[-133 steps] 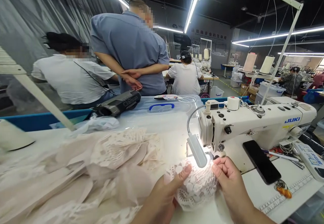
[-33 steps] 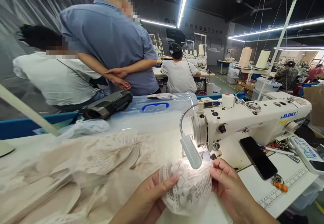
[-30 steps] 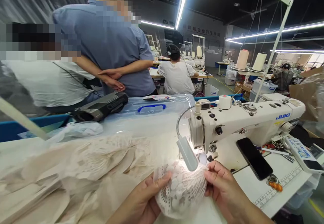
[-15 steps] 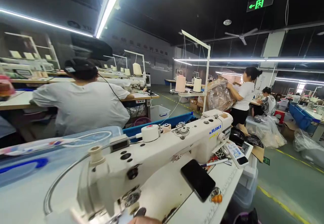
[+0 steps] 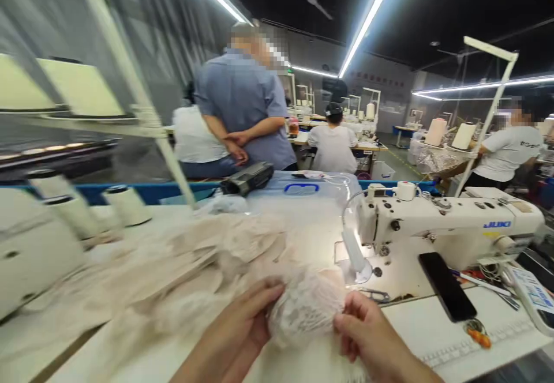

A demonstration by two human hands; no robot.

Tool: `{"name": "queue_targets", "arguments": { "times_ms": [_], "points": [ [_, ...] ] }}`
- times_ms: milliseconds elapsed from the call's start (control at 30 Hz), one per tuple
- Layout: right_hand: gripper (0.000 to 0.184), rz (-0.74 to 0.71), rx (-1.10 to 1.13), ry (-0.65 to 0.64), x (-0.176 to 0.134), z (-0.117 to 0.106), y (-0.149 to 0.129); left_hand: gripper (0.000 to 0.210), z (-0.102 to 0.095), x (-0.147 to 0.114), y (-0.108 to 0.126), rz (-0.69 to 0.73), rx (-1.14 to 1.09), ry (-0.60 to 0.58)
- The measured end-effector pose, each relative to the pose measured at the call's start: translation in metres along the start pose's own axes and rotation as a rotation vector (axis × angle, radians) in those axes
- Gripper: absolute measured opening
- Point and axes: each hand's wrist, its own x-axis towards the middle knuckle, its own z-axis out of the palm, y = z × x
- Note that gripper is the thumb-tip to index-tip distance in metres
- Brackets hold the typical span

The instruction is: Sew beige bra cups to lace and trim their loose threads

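A whitish lace piece (image 5: 305, 311) with a patterned surface hangs in front of me over the table, held between both hands. My left hand (image 5: 253, 316) grips its left edge, fingers closed with the thumb toward me. At the opposite edge, my right hand (image 5: 363, 322) pinches the lace between thumb and fingers. A loose heap of pale beige and white fabric pieces (image 5: 190, 267) spreads over the table to the left of the lace. Just beyond my right hand stands a white JUKI sewing machine (image 5: 450, 221), its needle area lit.
A black phone (image 5: 448, 285) and an orange-tagged key ring (image 5: 478, 334) lie right of my hands. Behind the fabric is a clear plastic box (image 5: 303, 195) with a blue handle. Thread cones (image 5: 127, 204) stand at left. A person in a blue shirt (image 5: 244, 106) stands beyond.
My view has swung left and down, bringing the fabric heap in. Both hands now show with the lace piece; before, only part of one hand showed at the bottom edge.
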Motion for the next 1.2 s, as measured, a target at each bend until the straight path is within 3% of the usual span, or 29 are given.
{"name": "queue_targets", "arguments": {
  "times_ms": [133,267,367,500,633,767,900,1033,1200],
  "points": [
    [0.041,0.002,-0.041,0.011,-0.001,-0.013,-0.017,0.029,0.009,0.006,0.001,0.047,0.054,0.011],
    [0.041,-0.014,-0.032,0.017,0.005,-0.017,-0.021,0.004,0.012,0.003,-0.010,0.009,0.070,-0.082],
    [0.042,0.018,-0.017,0.015,0.009,-0.018,-0.021,0.029,0.007,0.005,-0.014,0.007,0.121,-0.157],
    [0.042,0.078,0.001,-0.023,0.015,-0.020,-0.026,0.011,0.009,0.023,-0.006,0.018,0.129,-0.115],
    [0.044,0.092,0.038,-0.039,0.023,-0.024,-0.031,0.004,0.024,0.042,0.002,0.044,0.135,-0.148],
    [0.051,0.070,0.113,-0.015,0.027,-0.028,-0.032,0.041,0.035,0.046,-0.004,0.007,0.129,-0.274],
    [0.052,0.067,0.162,0.002,0.026,-0.030,-0.030,0.076,0.030,0.044,-0.011,-0.082,0.160,-0.352],
    [0.049,0.078,0.185,-0.001,0.024,-0.030,-0.030,0.085,0.022,0.048,-0.013,-0.088,0.222,-0.311],
    [0.048,0.077,0.195,-0.021,0.022,-0.029,-0.031,0.082,0.021,0.048,-0.011,-0.081,0.226,-0.298]
  ]
}}
